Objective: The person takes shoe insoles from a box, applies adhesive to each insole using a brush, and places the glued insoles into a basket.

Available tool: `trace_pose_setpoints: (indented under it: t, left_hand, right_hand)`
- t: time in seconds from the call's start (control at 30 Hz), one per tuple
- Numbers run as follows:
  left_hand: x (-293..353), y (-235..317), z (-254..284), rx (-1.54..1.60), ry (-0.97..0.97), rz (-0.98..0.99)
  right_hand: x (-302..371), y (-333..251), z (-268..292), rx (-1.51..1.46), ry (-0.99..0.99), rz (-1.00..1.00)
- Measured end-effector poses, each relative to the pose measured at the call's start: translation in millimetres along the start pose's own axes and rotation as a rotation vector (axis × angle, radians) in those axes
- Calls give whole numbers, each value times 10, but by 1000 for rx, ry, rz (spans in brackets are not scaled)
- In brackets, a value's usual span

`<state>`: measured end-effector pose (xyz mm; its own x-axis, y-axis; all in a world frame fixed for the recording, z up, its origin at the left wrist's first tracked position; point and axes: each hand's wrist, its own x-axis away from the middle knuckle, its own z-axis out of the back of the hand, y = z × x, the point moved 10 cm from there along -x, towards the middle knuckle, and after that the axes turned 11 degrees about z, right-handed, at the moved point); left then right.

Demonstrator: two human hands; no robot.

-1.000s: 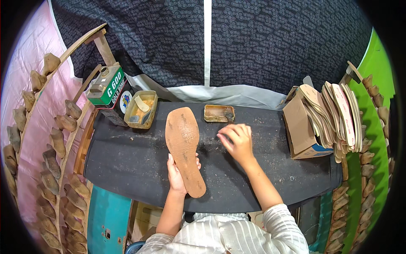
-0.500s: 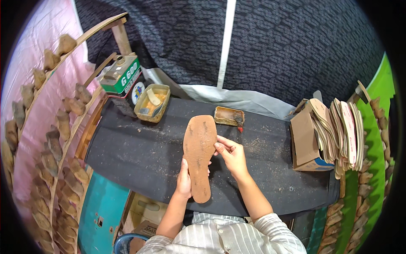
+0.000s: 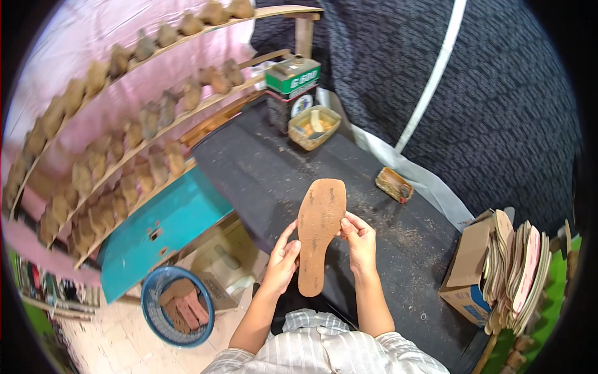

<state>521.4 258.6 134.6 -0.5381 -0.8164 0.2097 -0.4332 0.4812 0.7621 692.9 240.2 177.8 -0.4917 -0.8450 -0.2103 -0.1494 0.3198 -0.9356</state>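
Note:
A brown shoe insole [image 3: 320,227] with dark smudges is held up over the near part of the black-covered table, its wide end pointing away from me. My left hand [image 3: 283,265] has its left edge, at the narrow waist, between thumb and fingers. On the opposite edge, just below the wide end, my right hand [image 3: 359,243] pinches it with thumb and forefinger. Some fingertips are hidden behind the insole.
On the table [image 3: 249,162] stand a green-and-black can [image 3: 291,87], a tub [image 3: 311,138] and a small tray [image 3: 393,185]. A carton [image 3: 464,268] of stacked insoles [image 3: 514,274] is at right. Shoe lasts [image 3: 149,118] line the left racks; a blue basket [image 3: 149,305] with brown pieces is below.
My view has swung left, bringing the blue basket and more of the racks into sight. My left hand has shifted up the insole; both hands keep hold of it.

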Motion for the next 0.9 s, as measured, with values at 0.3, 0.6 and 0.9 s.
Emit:
trace_pose_setpoints:
  t: [0.3, 0.6, 0.9]
  left_hand:
    - [1583, -295, 800, -19, 464, -218]
    - [3269, -353, 1610, 104, 801, -416]
    - [4290, -229, 2571, 53, 936, -415]
  right_hand:
    - [1177, 372, -736, -92, -360, -168]
    - [2696, 927, -1880, -161, -821, -426]
    - [3788, 1389, -2736, -86, -904, -583]
